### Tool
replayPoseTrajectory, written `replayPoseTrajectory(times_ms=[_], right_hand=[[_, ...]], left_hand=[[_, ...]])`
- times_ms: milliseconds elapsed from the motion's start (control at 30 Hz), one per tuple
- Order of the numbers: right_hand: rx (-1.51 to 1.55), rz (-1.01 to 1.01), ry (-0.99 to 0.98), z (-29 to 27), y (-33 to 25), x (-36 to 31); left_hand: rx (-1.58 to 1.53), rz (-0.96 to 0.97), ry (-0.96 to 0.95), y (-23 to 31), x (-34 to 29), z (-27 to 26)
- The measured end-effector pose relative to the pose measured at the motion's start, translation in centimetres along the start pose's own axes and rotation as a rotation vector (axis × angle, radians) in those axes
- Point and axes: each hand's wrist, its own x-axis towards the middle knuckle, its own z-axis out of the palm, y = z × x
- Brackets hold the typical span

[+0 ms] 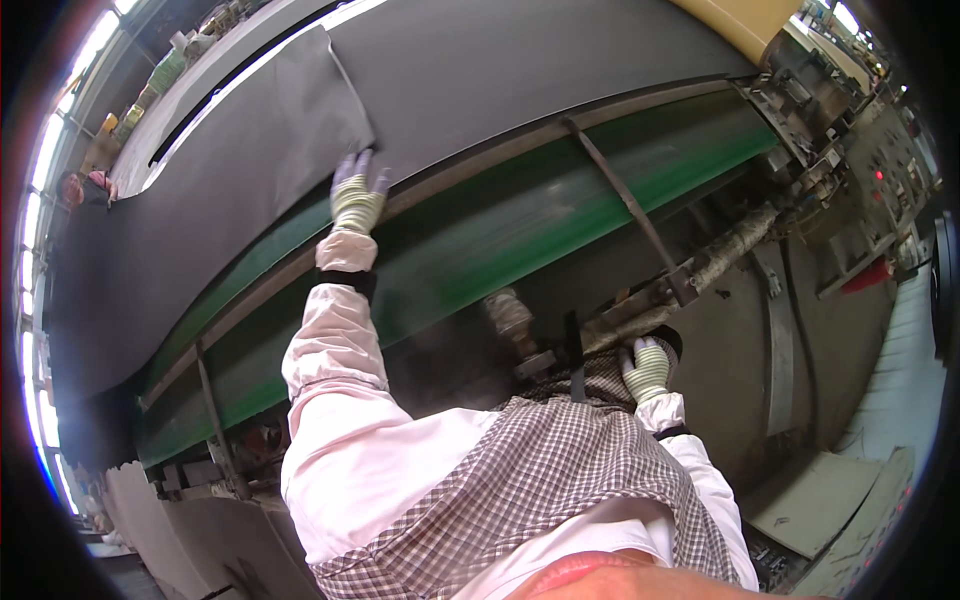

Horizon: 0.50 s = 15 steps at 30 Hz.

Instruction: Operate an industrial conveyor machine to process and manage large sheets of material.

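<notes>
A wide dark grey sheet (480, 90) lies over the long machine bed before me, with a second, overlapping piece (290, 120) whose edge runs down toward my left hand. My left hand (358, 197), in a pale striped glove, reaches forward with its fingers spread against the sheet's near edge. It grips nothing. Low beside my checked apron (540, 470), my right hand (648, 370) wears a similar glove. Its fingers point forward, slightly apart, next to a dark rounded edge; whether they touch it I cannot tell.
A green belt (560, 215) runs below the sheet, crossed by a metal bar (625, 205). A wrapped roller shaft (735, 245) and machinery stand at the right. Far right is a yellow roll (745, 25). Another person (90, 188) is at the far left beyond the sheet.
</notes>
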Motion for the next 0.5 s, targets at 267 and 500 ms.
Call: replayPoseTrajectory(times_ms=[267, 500], right_hand=[[0.046, 0.013, 0.005, -0.1, -0.4, 0.3], [0.06, 0.006, -0.005, -0.1, -0.4, 0.5]], left_hand=[[0.173, -0.788, -0.567, -10.9, -1.6, -4.5], [0.005, -0.296, -0.531, -1.2, 1.0, -2.3]])
